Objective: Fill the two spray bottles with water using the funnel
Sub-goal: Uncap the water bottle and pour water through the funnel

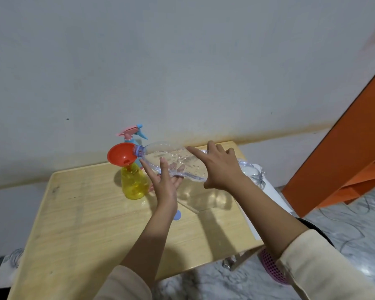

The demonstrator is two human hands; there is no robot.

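Head view. Shows the yellow spray bottle (pixel 134 185) upright at the far left of the wooden table (pixel 74 213), with the red funnel (pixel 120 155) seated in its neck. Shows the blue spray bottle (pixel 133 135) just behind, pink trigger head on. Finds the clear water bottle (pixel 182 163) tipped close to level above the table, mouth touching the funnel's rim. Puts the left hand (pixel 167 182) beneath the bottle near its shoulder, fingers spread and mostly straight, cradling rather than clasping. Puts the right hand (pixel 220 169) further back, wrapped over the body with thumb under and index finger stretched along the top. Shows a small blue cap (pixel 177 215) lying on the table by the left wrist.

Looks like pouring into bottle 1 of 2; cannot tell the fill level through the yellow plastic. Calls next for raising the base slowly, keeping the mouth inside the funnel and stopping short of overflow, then shifting the funnel to the blue bottle after unscrewing its trigger head.
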